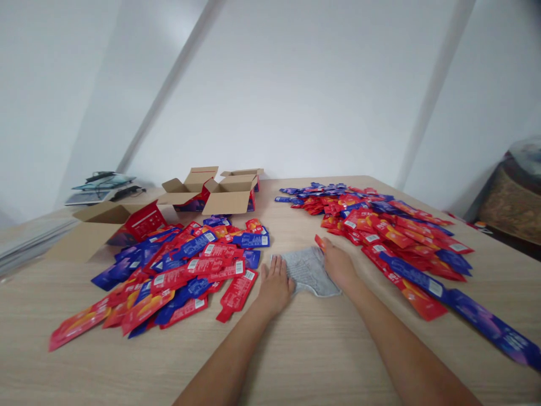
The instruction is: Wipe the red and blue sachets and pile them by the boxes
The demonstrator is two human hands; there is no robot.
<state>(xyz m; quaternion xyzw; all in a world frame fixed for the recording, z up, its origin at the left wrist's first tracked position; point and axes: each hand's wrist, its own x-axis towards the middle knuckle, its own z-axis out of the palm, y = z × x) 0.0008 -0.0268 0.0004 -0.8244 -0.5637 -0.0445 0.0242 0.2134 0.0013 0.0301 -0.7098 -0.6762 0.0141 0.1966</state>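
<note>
A grey cloth (310, 272) lies on the light wooden table between my hands. My left hand (276, 285) rests flat on the cloth's left edge with its fingers spread. At the cloth's right side, my right hand (338, 264) is closed on a red packet (320, 242), whose end sticks out past the fingers. Left of my left hand is a heap of red and blue packets (198, 268), with one red packet (238, 294) lying nearest the hand. A second heap of red and blue packets (393, 225) spreads out to the right of my right hand.
Open cardboard boxes stand at the back left, among them a near one (87, 234) and a middle one (230, 202). Flat items with dark cables (103, 186) lie at the far left. A brown rounded object (515, 200) is beyond the table's right edge.
</note>
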